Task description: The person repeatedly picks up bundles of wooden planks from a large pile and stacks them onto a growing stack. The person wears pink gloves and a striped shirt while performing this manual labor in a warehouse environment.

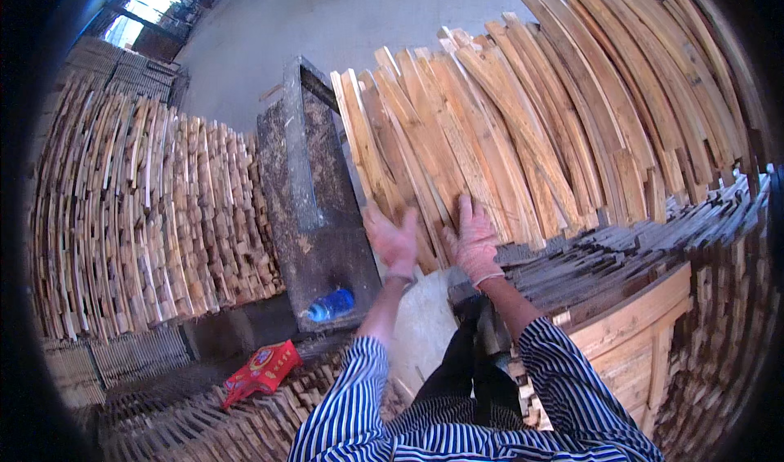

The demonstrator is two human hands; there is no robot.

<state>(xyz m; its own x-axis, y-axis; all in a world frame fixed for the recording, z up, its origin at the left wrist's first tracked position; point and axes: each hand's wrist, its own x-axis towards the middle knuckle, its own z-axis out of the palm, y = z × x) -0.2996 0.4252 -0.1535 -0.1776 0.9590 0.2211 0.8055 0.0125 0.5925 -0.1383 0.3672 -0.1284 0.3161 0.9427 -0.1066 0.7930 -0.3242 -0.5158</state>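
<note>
A: Where are the sticks?

B: They lie side by side in a long row in front of the person, and the row runs far off to the right. Its left end is just beside the dark, dusty bench.

A: What is the left hand doing?

B: It is at the near ends of the sticks, by the left end of the row. It is open, with the thumb out to the side, and it is not closed around a stick.

A: And the right hand?

B: It is open too, with its fingers spread over the near ends. A few sticks show between the two hands. How hard either hand pushes, nobody can tell from here.

A: Is there any writing?

B: The red bag has yellow shapes and print on it. It lies crumpled on some wood, down to the person's left. The blue bottle lies on its side on the bench, and its label is too small to read.

A: What else is there?

B: A big stack of wood is past the bench, on the left. The person's sleeves have dark and white stripes.
</note>
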